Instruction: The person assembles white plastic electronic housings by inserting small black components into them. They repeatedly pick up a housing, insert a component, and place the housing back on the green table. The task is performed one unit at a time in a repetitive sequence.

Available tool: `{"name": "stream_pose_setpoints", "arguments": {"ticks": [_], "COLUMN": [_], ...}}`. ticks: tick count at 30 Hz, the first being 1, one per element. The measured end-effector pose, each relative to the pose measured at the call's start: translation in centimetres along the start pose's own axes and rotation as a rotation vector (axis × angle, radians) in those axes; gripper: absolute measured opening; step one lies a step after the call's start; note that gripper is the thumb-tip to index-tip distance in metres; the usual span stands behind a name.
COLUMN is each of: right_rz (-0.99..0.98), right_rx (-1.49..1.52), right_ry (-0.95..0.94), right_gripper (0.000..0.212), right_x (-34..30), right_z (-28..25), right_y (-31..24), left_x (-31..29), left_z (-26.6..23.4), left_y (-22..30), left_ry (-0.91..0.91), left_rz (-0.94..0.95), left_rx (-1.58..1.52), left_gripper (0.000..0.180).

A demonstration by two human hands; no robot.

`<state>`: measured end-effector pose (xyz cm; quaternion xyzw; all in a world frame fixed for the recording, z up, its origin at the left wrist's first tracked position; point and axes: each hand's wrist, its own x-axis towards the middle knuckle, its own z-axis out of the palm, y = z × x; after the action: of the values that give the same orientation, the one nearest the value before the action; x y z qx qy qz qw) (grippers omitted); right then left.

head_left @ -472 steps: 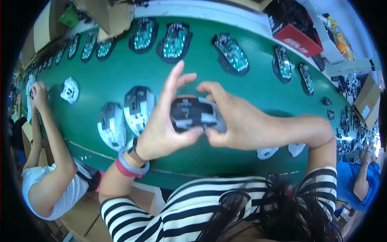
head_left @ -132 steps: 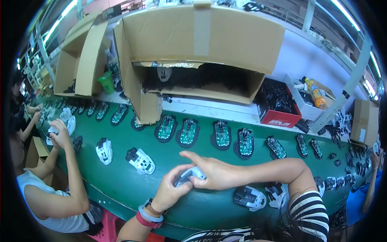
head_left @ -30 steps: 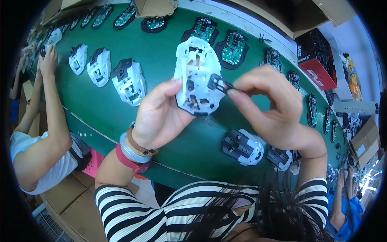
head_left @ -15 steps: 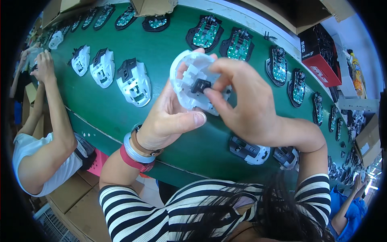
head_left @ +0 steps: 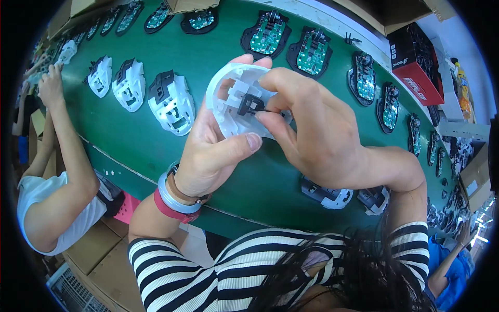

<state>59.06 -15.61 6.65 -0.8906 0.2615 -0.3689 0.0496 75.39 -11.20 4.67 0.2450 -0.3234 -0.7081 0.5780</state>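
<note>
My left hand [head_left: 218, 148] is wrapped round a white plastic mouse shell [head_left: 221, 112], its hollow inner side facing up. The thumb lies along the near edge and fingertips show at the far edge. A small black plastic part [head_left: 250, 104] sits against the white posts inside the shell. My right hand [head_left: 314, 127] pinches that black part between thumb and fingers. Whether it is seated in the shell I cannot tell. Left of my hands, white mouse shells with dark tops [head_left: 171, 102] lie on the green table. Two more dark-and-white shells [head_left: 327, 193] lie under my right forearm.
Black mouse bases with green circuit boards [head_left: 265, 35] line the table's far and right sides. A black-and-red box [head_left: 416, 65] stands at the far right. Cardboard boxes [head_left: 384, 13] overhang the far edge. A co-worker's arm [head_left: 73, 135] reaches in at the left; another person [head_left: 447, 265] is at lower right.
Both hands have shifted slightly left with the shell, which has tilted a little. The black part now lies closer against the inner posts, still pinched by my right hand.
</note>
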Motion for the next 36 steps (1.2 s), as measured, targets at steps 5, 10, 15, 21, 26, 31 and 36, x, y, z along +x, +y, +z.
{"name": "stream_pose_setpoints", "arguments": {"ticks": [5, 10, 15, 21, 26, 31, 36], "right_rz": [0.053, 0.004, -0.067, -0.114, -0.161, -0.133, -0.141], "right_rx": [-0.036, -0.027, 0.007, -0.011, -0.037, -0.063, -0.094], "right_ry": [-0.053, 0.022, 0.087, 0.044, -0.004, 0.016, 0.024], "right_gripper": [0.055, 0.056, 0.058, 0.065, 0.066, 0.064, 0.057], "right_x": [0.6, 0.6, -0.1, -0.4, -0.6, -0.6, -0.6], "right_z": [-0.3, 0.8, 0.7, -0.1, -0.8, 0.0, 1.1], "right_y": [-0.8, -1.1, 0.0, 0.2, 0.5, -0.1, -0.5], "left_x": [-0.2, -0.3, -0.8, -1.1, -1.2, -1.0, -1.2], "left_z": [-0.4, -0.3, -0.2, 0.3, 0.4, 0.4, 0.0], "left_y": [-0.2, -0.4, 0.3, 0.3, 0.1, -0.1, -0.7], "left_ry": [-0.060, 0.026, 0.136, 0.172, 0.149, 0.210, 0.215], "left_rz": [0.094, 0.119, 0.003, 0.059, 0.067, 0.067, 0.147], "left_rx": [0.175, 0.128, -0.063, -0.012, 0.033, 0.224, 0.318], "left_gripper": [0.082, 0.078, 0.076, 0.068, 0.065, 0.058, 0.056]}}
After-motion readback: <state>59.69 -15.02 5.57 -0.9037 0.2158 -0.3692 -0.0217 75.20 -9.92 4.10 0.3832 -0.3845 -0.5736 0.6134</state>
